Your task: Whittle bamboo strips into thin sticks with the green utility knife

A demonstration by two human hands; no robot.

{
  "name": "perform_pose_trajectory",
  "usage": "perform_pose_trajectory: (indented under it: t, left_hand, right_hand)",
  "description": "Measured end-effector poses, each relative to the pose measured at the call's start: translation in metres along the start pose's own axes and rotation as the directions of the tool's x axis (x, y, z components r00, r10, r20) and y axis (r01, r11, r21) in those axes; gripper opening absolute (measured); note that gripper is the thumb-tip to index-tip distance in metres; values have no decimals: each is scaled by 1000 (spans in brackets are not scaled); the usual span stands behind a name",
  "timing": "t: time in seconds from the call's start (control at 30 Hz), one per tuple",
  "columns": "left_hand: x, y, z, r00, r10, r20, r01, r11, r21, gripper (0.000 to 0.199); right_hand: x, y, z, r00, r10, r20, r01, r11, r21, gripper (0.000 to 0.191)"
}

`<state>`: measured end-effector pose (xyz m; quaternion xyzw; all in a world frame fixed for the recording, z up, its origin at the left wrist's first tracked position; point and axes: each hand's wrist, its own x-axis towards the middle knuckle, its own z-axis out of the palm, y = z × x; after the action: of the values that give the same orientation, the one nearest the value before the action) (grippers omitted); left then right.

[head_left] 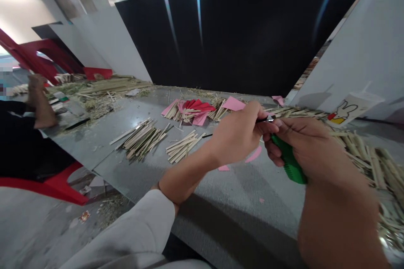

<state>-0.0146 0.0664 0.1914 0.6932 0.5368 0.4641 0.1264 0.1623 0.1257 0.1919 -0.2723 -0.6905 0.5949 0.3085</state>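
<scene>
My right hand (pixel 303 138) is wrapped round a green utility knife (pixel 288 159), its metal tip near the thumb. My left hand (pixel 236 134) is closed on a thin, dark, pencil-like stick (pixel 207 135). One end of it pokes out behind the palm, the other meets the blade between both hands; the grip hides its middle. Below the hands, pink paper scraps (pixel 253 154) lie on the grey table (pixel 246 193). Left of my left hand are a small pile of split bamboo strips (pixel 183 147) and a larger bundle of strips (pixel 143 138).
Red and pink folded paper (pixel 195 109) lies on strips at the back, before a black board (pixel 233 29). At right stand a rabbit-print cup (pixel 353 107) with a straw and bamboo pieces (pixel 375 164). A co-worker's arm (pixel 42 105) rests at far left, near a red chair (pixel 53 189).
</scene>
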Motion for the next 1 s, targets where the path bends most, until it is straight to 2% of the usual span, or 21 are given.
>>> perform_pose_trajectory:
  t: [0.1,0.2,0.27,0.3,0.4,0.53,0.67,0.8,1.0]
  left_hand:
    - [2,-1,-2,999,5,-37,-4,999,36,20]
    - [7,-5,-3,999,-4,-51,3,1000,-26,24]
    - [10,-10,-2,999,-21,-49,15,992,-127,31]
    - [12,-12,-1,998,-25,-56,16,986,-164,34]
    - [15,-19,-1,996,-7,-88,-11,979,-204,34]
    - [13,-19,-4,999,35,-29,-42,958,-283,19]
    - [9,-10,-7,997,24,79,8,926,-378,12]
    - [5,-2,-10,988,2,157,59,920,-388,9]
    - [0,5,-12,987,39,154,16,940,-342,13]
  right_hand:
    - [0,0,9,992,-66,-111,53,992,-113,41]
    - [1,1,17,933,-227,-279,109,918,-382,40]
    - [3,2,19,896,-323,-304,133,850,-510,45]
    - [4,2,18,894,-343,-288,157,843,-515,47]
    - [5,1,12,930,-285,-233,193,917,-350,47]
    - [1,-3,3,978,-142,-153,124,985,-121,49]
    - [-5,-7,1,996,-74,-44,71,994,-78,53]
    - [-5,-9,0,999,-31,11,31,999,-28,55]
    - [-4,-10,-3,997,26,66,-30,998,56,55]
